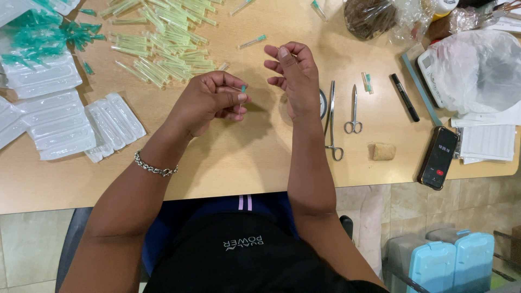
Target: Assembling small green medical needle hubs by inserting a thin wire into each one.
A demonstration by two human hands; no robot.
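Note:
My left hand (209, 101) hovers over the wooden table (228, 157) and pinches a thin needle with a teal hub (242, 91) between thumb and forefinger. My right hand (292, 73) is raised just to the right of it, fingers loosely curled, thumb and fingertips close together; whether anything fine is between them cannot be told. A silver chain bracelet (154, 167) is on my left wrist.
A heap of capped pale-green needles (163, 38) lies at the back, with teal hubs (38, 35) and white blister trays (59, 116) at left. To the right lie forceps (331, 116), scissors (354, 111), a black pen (405, 97), a phone (438, 157) and plastic bags (477, 68).

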